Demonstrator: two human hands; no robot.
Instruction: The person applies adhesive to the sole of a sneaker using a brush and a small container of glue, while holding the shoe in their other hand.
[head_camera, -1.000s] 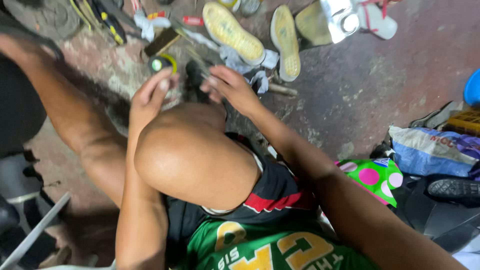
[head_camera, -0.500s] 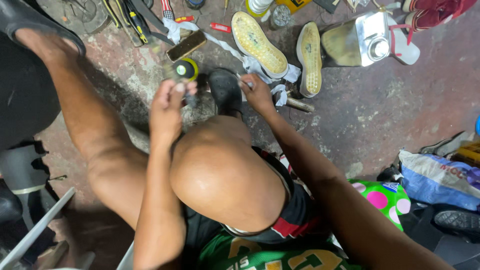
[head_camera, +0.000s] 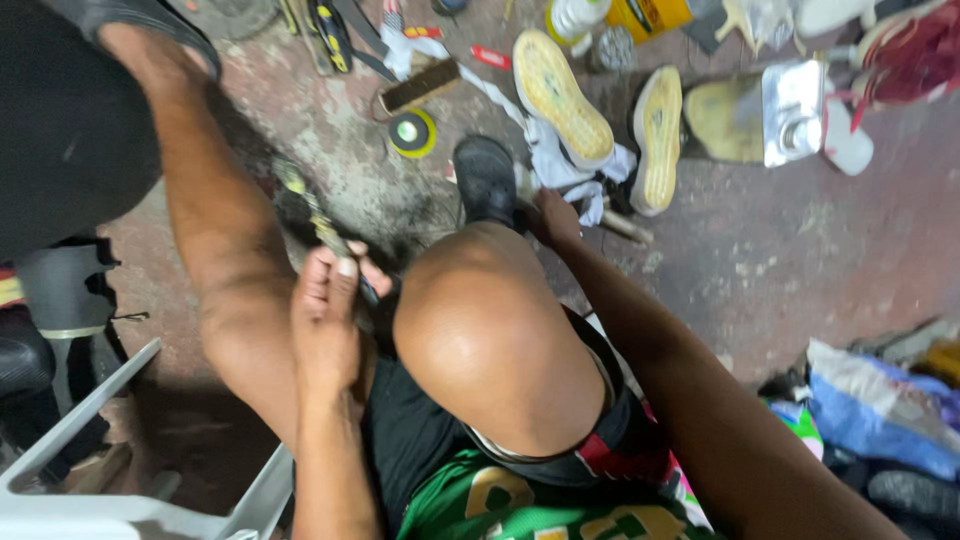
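We grip a thin brush in our clenched left hand, its shaft slanting up-left, away from the black shoe. Our right hand sits nearer, apparently steadying that shoe's heel beyond our knee.

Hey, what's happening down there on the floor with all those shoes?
A seated person is working over a concrete floor. Their left hand grips a small brush; their right hand rests on a black shoe past the raised knee. Around it lie two yellowish soles, a white rag, a small round tin and a metal can.
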